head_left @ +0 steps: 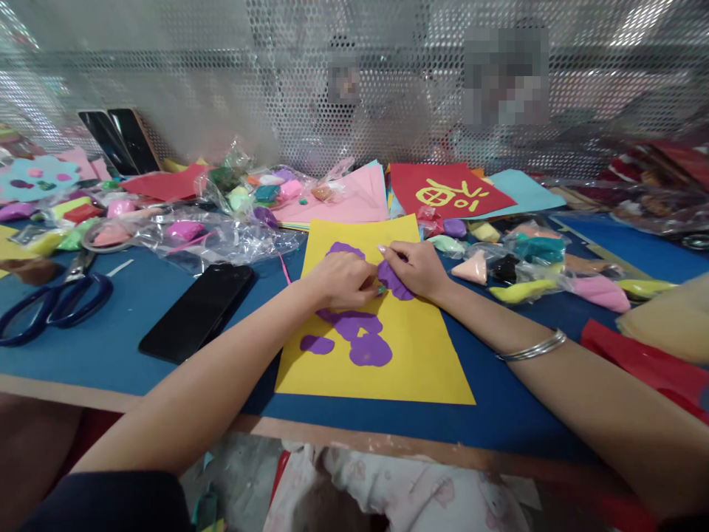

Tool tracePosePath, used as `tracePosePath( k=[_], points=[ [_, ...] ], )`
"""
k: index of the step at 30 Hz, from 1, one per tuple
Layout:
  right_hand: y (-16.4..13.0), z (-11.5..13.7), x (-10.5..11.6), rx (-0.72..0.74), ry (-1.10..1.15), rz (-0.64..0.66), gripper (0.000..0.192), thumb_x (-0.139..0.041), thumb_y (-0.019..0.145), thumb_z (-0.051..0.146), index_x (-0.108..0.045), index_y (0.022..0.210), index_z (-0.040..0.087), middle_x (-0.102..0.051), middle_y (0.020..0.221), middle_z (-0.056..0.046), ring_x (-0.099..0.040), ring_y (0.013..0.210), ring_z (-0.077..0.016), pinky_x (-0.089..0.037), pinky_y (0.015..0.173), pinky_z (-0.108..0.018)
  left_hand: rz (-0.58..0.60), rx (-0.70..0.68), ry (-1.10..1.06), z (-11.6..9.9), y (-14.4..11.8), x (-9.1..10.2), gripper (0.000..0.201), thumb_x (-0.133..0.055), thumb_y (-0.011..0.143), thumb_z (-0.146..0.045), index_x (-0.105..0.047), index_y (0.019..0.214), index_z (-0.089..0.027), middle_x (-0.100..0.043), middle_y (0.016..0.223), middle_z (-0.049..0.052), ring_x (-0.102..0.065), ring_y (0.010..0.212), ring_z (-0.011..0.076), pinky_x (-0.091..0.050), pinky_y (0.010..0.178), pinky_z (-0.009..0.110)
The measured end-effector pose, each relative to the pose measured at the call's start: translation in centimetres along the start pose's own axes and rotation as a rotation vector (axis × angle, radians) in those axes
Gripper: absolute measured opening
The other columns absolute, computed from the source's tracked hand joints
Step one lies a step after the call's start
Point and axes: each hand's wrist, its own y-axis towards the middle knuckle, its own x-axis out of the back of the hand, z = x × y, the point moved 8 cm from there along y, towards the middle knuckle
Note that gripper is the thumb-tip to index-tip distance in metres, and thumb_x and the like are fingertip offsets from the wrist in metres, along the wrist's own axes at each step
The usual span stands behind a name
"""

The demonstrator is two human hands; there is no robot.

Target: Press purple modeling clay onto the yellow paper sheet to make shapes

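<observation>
A sheet of yellow paper (426, 369) lies on the blue tabletop, with flat purple clay shapes (372, 349) stuck on it. My left hand (344, 277) rests over the middle of the sheet, its fingers curled together. A tiny green bit shows by its fingertips; whether it is held cannot be made out. My right hand (418, 267) is at the sheet's right edge, fingers bent and thumb pointing left, touching a purple clay piece (394, 282). Whatever its fingers hold, if anything, is hidden. Both hands cover part of the purple shapes.
A black phone (196, 312) and blue-handled scissors (74, 301) lie to the left. Bagged clay lumps (540, 247) are spread right and left. Behind the sheet lie pink paper (354, 193) and a red card (448, 188) with yellow characters. A perforated metal screen (221, 81) stands at the back.
</observation>
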Motion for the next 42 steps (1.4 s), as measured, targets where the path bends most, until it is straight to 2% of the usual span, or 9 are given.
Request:
tracePosePath(
  k=[6, 14, 22, 27, 31, 37, 42],
  points=[
    [-0.1, 0.1, 0.0, 0.000, 0.004, 0.005, 0.038, -0.037, 0.083, 0.039, -0.034, 0.051, 0.018, -0.038, 0.046, 0.003, -0.035, 0.046, -0.0079, -0.022, 0.049, -0.023, -0.026, -0.007, -0.032, 0.0, 0.0, 0.0, 0.031, -0.041, 0.076, -0.038, -0.059, 0.064, -0.016, -0.056, 0.056, 0.002, -0.047, 0.049, 0.0112, -0.023, 0.046, 0.025],
    [-0.1, 0.1, -0.1, -0.004, 0.007, 0.016, 0.037, -0.036, 0.083, 0.039, -0.032, 0.052, 0.018, -0.036, 0.046, 0.003, -0.034, 0.046, -0.0080, -0.022, 0.050, -0.023, 0.023, 0.024, -0.025, 0.2, -0.1, -0.1, 0.025, -0.038, 0.075, -0.029, -0.058, 0.066, -0.017, -0.056, 0.057, 0.003, -0.046, 0.050, 0.0115, -0.021, 0.047, 0.025],
    [0.0, 0.1, 0.0, -0.010, 0.010, 0.023, 0.037, -0.037, 0.082, 0.038, -0.034, 0.051, 0.018, -0.037, 0.046, 0.003, -0.036, 0.046, -0.0076, -0.022, 0.049, -0.023, 0.029, 0.042, -0.051, 0.4, -0.1, -0.3, 0.026, -0.042, 0.077, -0.040, -0.052, 0.083, -0.017, -0.061, 0.068, 0.003, -0.052, 0.056, 0.0145, -0.025, 0.048, 0.024],
    [0.0, 0.0, -0.1, -0.012, 0.004, 0.028, 0.037, -0.037, 0.082, 0.038, -0.036, 0.051, 0.018, -0.040, 0.047, 0.003, -0.037, 0.047, -0.0076, -0.022, 0.049, -0.023, 0.040, 0.018, -0.062, 0.4, -0.1, -0.2, 0.030, -0.041, 0.078, -0.044, -0.049, 0.083, -0.016, -0.061, 0.077, 0.005, -0.055, 0.067, 0.0168, -0.036, 0.062, 0.028],
    [0.0, 0.0, -0.2, -0.014, -0.001, 0.031, 0.037, -0.037, 0.082, 0.037, -0.037, 0.051, 0.018, -0.040, 0.047, 0.003, -0.035, 0.046, -0.0073, -0.022, 0.049, -0.023, 0.061, 0.022, -0.093, 0.6, -0.1, -0.5, 0.038, -0.037, 0.079, -0.051, -0.049, 0.084, -0.015, -0.060, 0.084, 0.006, -0.054, 0.074, 0.0181, -0.037, 0.074, 0.033],
    [-0.1, 0.0, -0.1, -0.017, -0.006, 0.034, 0.037, -0.037, 0.082, 0.037, -0.037, 0.051, 0.018, -0.042, 0.047, 0.002, -0.035, 0.046, -0.0073, -0.022, 0.049, -0.023, 0.096, 0.057, -0.081, 1.0, 0.1, -1.1, 0.034, -0.030, 0.082, -0.042, -0.049, 0.087, -0.015, -0.059, 0.089, 0.008, -0.054, 0.079, 0.0199, -0.036, 0.079, 0.038],
    [0.0, 0.0, -0.2, -0.019, -0.008, 0.036, 0.037, -0.036, 0.082, 0.038, -0.038, 0.051, 0.017, -0.044, 0.048, 0.001, -0.036, 0.047, -0.0076, -0.022, 0.049, -0.023, 0.103, 0.050, -0.067, 1.0, 0.1, -1.2, 0.029, -0.033, 0.080, -0.037, -0.050, 0.087, -0.015, -0.059, 0.089, 0.008, -0.054, 0.078, 0.0199, -0.036, 0.076, 0.036]
  ],
)
